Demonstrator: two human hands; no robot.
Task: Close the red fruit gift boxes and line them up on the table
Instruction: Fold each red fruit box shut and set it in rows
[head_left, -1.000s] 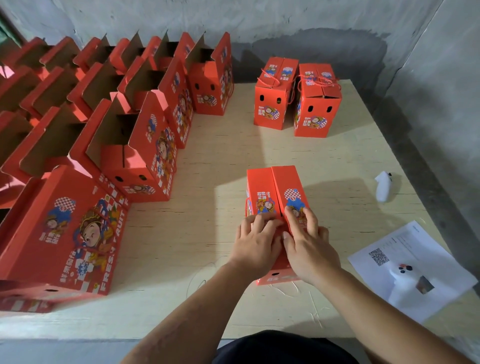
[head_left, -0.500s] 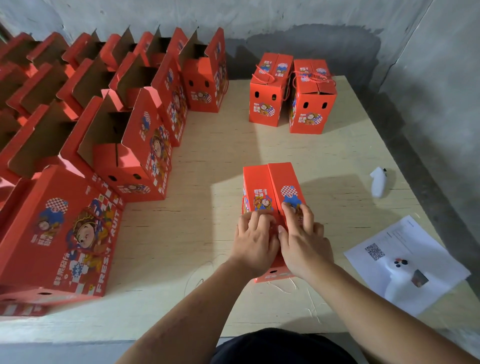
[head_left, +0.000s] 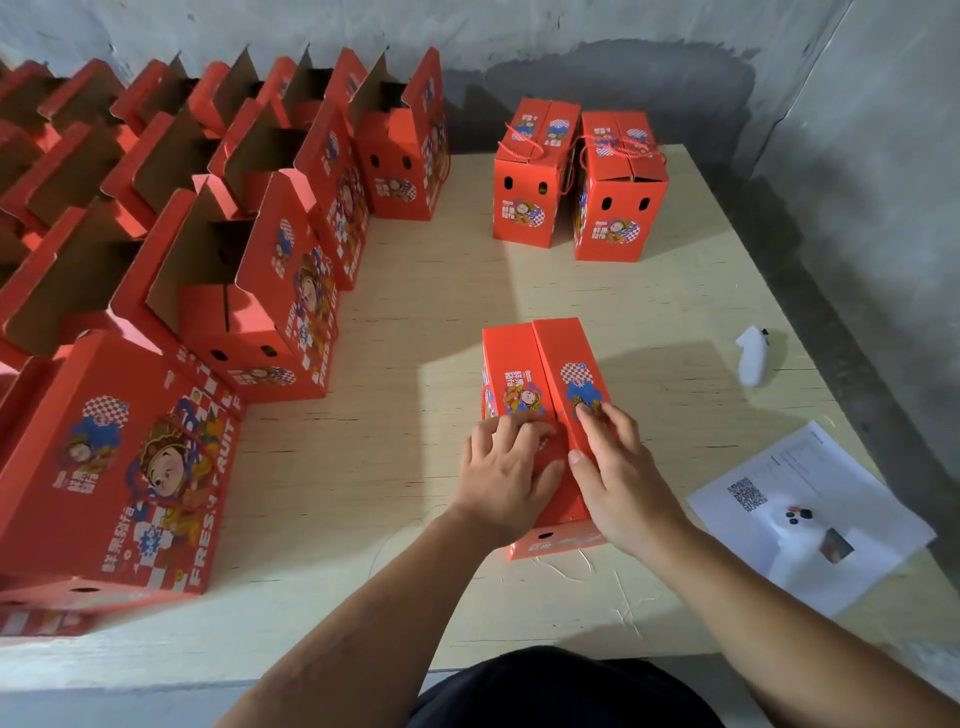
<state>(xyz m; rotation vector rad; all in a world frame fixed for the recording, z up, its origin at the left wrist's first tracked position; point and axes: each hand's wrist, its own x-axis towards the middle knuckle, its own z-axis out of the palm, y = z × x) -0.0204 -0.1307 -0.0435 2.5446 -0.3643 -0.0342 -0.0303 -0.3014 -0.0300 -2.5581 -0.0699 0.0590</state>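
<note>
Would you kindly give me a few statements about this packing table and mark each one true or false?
1. Both hands, left hand and right hand, rest on the top flaps of the near box. True.
2. Four closed boxes stand at the far end. False: only two closed boxes stand there, side by side.
3. The boxes on the left have their flaps up. True.
4. The QR-code sheet lies left of the near box. False: it lies to its right.

Both hands on red box (head_left: 540, 364) mid-bench (head_left: 395, 467): left hand (head_left: 506, 478) and right hand (head_left: 621, 478) press its top flaps. Two closed boxes (head_left: 579, 182) beyond it, open boxes (head_left: 249, 249) to its left, paper sheet (head_left: 810, 519) to its right.
</note>
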